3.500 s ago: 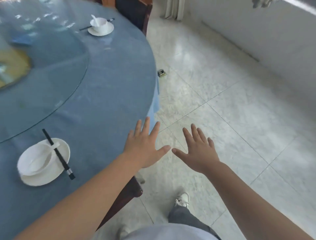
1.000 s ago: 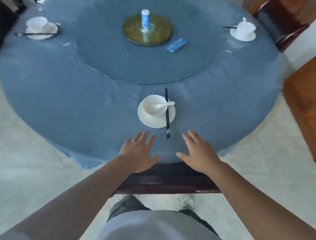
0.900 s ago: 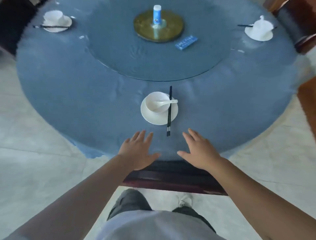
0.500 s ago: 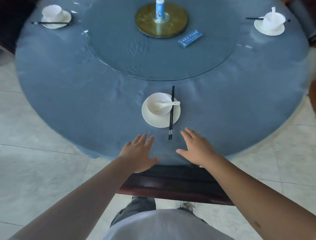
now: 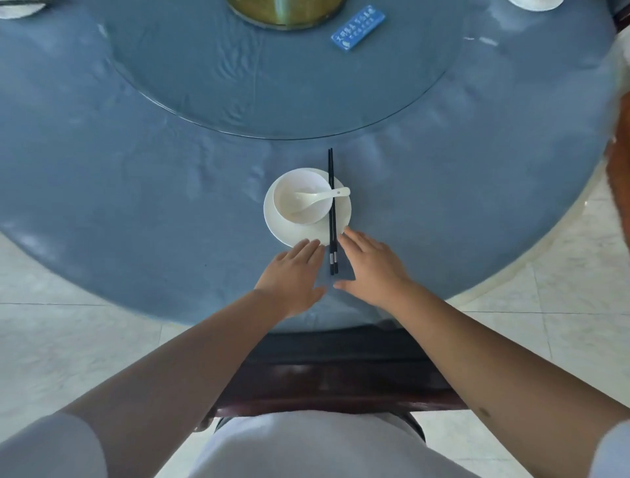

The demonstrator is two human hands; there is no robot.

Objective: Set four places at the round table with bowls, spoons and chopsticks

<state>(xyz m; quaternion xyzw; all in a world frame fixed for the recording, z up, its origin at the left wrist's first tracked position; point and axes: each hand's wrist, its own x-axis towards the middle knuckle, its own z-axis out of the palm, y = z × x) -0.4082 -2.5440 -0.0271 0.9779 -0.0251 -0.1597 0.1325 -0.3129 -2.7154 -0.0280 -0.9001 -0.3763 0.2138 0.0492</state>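
Observation:
A white bowl (image 5: 302, 196) stands on a white saucer (image 5: 300, 233) near the front edge of the round table (image 5: 136, 204), which has a blue cloth. A white spoon (image 5: 320, 197) lies in the bowl with its handle to the right. A pair of black chopsticks (image 5: 331, 211) lies across the saucer's right side, pointing away from me. My left hand (image 5: 294, 273) is flat with its fingertips at the saucer's near rim. My right hand (image 5: 370, 268) is flat just right of the chopsticks' near ends, fingertips by the saucer. Both hands hold nothing.
A glass turntable (image 5: 279, 68) covers the table's middle, with a brass hub (image 5: 283, 10) and a small blue box (image 5: 358, 31) on it. A dark wooden chair (image 5: 337, 372) stands between me and the table. Parts of other white settings (image 5: 533, 3) show at the top corners.
I have turned from the floor to face the table and leaned closer. Both hands moved forward from the table's edge to the saucer and the chopsticks' near ends.

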